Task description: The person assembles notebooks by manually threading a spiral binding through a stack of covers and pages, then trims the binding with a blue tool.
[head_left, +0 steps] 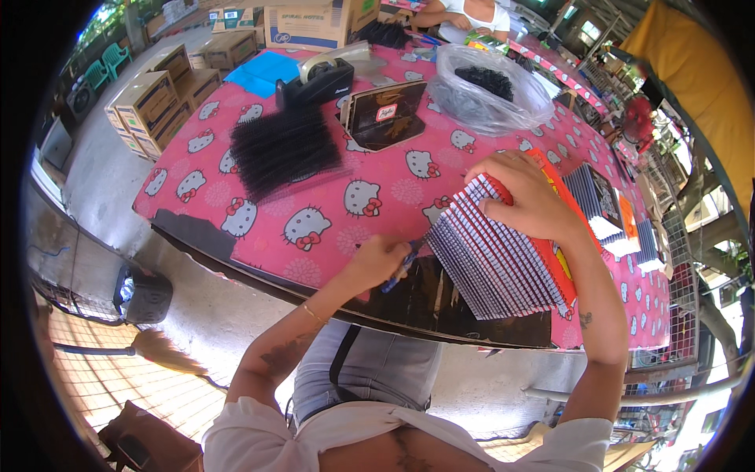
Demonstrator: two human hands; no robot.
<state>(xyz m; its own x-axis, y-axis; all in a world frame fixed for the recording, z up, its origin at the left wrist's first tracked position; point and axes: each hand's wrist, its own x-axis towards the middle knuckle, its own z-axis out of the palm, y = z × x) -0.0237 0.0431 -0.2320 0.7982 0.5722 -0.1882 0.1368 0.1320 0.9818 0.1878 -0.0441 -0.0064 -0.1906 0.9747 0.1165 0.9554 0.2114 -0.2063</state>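
Observation:
My right hand (523, 193) grips the top of a thick stack of spiral notebooks (503, 256) with red and yellow covers. Their bound edges face me, showing rows of white pages and dark coils. Closed around a blue-handled hand tool (399, 271), my left hand (377, 261) is just left of the stack, with the tool's tip close to the notebooks' lower left corner. The tool's exact kind is partly hidden by my fingers. Beneath the stack, a dark worn board (417, 303) shows along the table's near edge.
On the pink patterned table (346, 228) lie a pile of black plastic coils (283, 149), a tape dispenser (318, 85), a dark box (384, 118), a blue sheet (263, 72) and a clear bag (464, 110) of black coils. More notebooks (590, 200) sit at right. A person (472, 16) sits beyond.

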